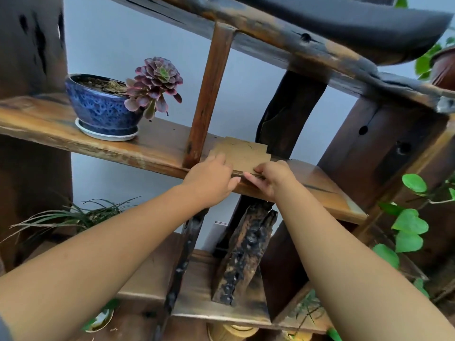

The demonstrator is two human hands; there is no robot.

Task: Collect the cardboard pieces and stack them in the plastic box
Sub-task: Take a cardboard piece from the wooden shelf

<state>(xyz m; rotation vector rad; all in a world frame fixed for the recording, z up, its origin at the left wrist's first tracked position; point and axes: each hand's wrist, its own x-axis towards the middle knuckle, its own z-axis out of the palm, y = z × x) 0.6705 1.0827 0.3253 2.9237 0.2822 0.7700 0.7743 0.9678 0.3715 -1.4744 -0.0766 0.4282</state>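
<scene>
Both hands, left hand [212, 177] and right hand [270, 177], pinch the near edge of stacked cardboard pieces [242, 153] lying on a wooden shelf [152, 150].

Soft, even daylight, pale wall [138, 28] bright behind. No hard shadows. Slight overall softness. Strong wide-angle bowing at edges; forearms near camera stretched, blurred.

No readable text, labels, brands or numbers anywhere, only faint dark scratches on the cardboard pieces [240, 156]
</scene>
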